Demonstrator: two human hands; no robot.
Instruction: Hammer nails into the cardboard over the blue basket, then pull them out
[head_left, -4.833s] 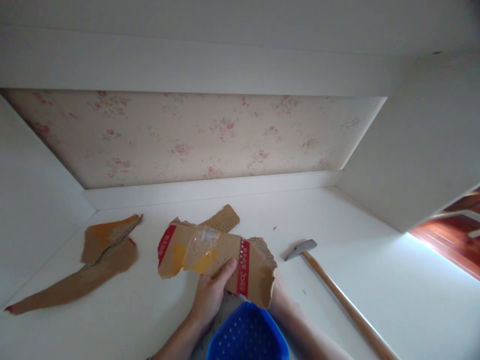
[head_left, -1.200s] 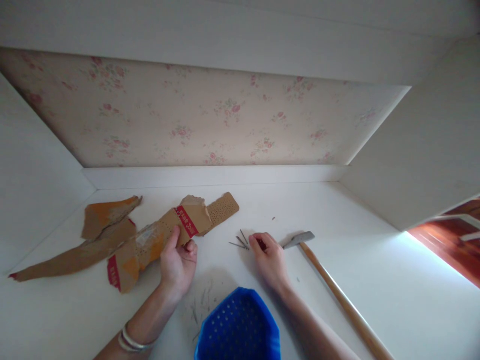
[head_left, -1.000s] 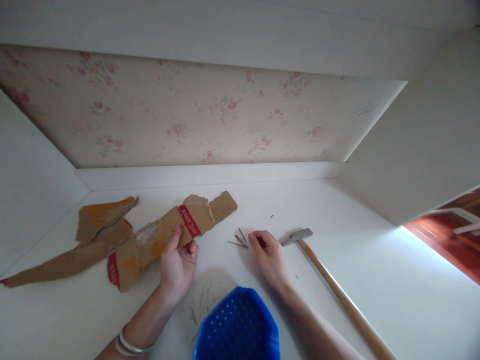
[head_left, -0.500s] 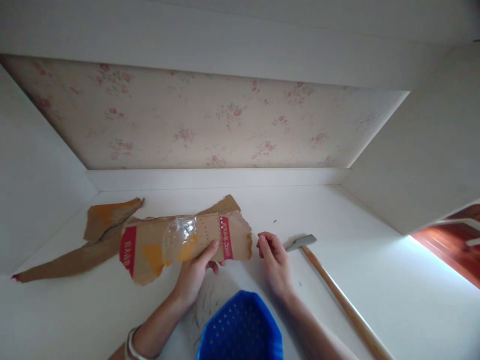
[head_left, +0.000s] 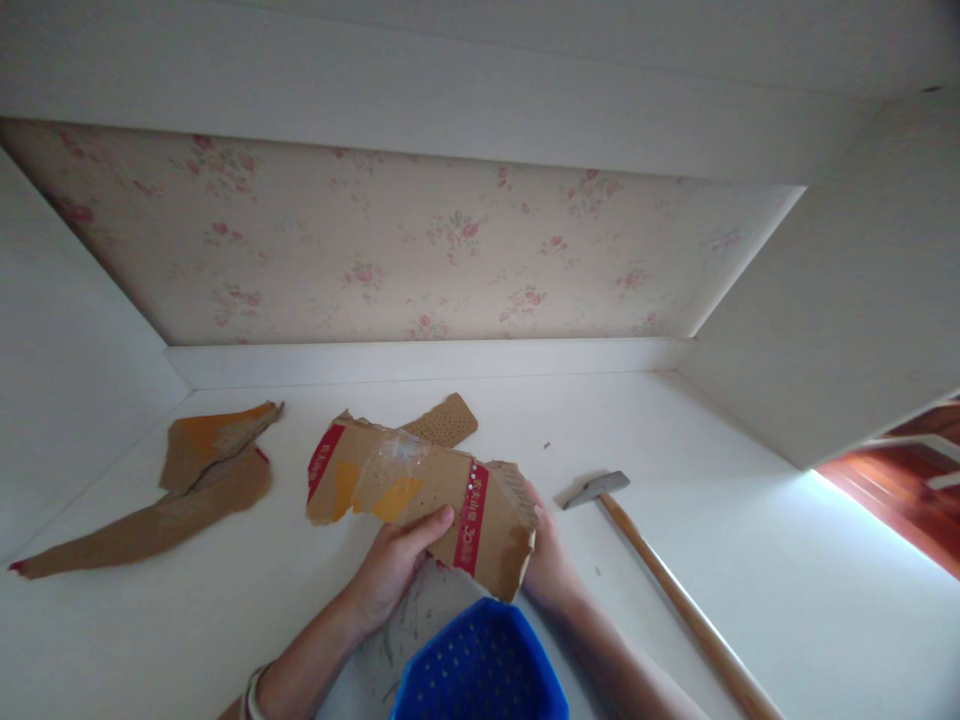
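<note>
My left hand is closed on a torn piece of brown cardboard with red printed bands, orange patches and clear tape. Its thumb lies on top of the cardboard; the other fingers are underneath. At the cardboard's right edge is my right hand, gripping that side with most of its fingers hidden behind it. Below both hands, close to me, stands a blue perforated plastic basket. Partly under the held piece lies a strip of cardboard dotted with holes.
More torn cardboard lies at the left on the white surface. To the right rests a hammer with a wooden handle. White side panels and a flowered back wall enclose the space. Small dark scraps lie near the basket.
The cardboard has moved away from the pieces at left and turned, its right end now lower and nearer me. My right hand has gone from beside it to its right edge.
</note>
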